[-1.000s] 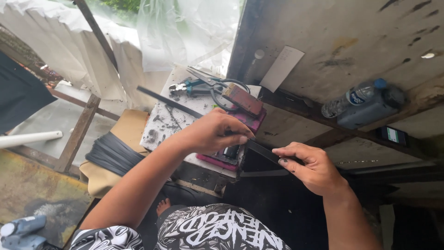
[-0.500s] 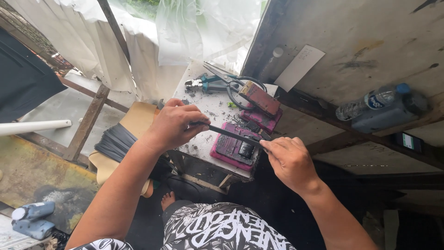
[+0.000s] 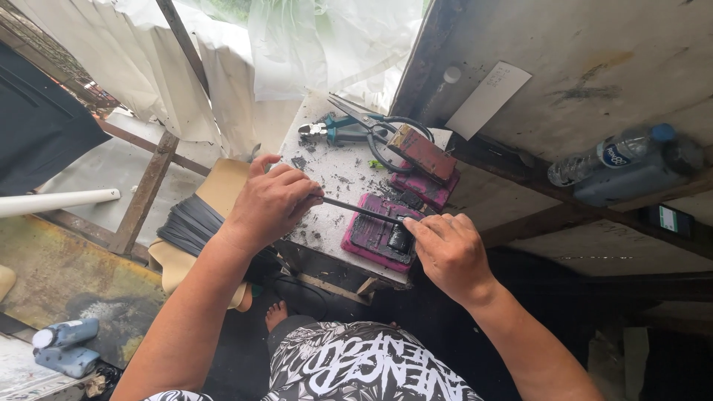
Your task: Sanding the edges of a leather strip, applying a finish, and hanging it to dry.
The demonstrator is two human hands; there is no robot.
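Observation:
My left hand [image 3: 271, 202] grips the handle end of a thin dark rod-like tool [image 3: 360, 210] that slants right and down across a small white work block [image 3: 327, 174]. Its tip meets a small black part [image 3: 400, 238] lying in a pink, soot-stained tray [image 3: 368, 239]. My right hand [image 3: 448, 252] presses on that black part and the tray's right edge with thumb and fingers. Black grime speckles the block around the tray.
Green-handled pliers [image 3: 338, 130] and scissors [image 3: 371, 122] lie at the block's far end beside a brown-and-pink box [image 3: 425, 160]. A plastic bottle [image 3: 605, 156] rests on the wooden beam at right. Black coiled strips [image 3: 186, 226] sit on a tan seat below left.
My left hand has slid back along the tool toward its handle end. My right hand has moved up from the bench edge onto the black part in the pink tray.

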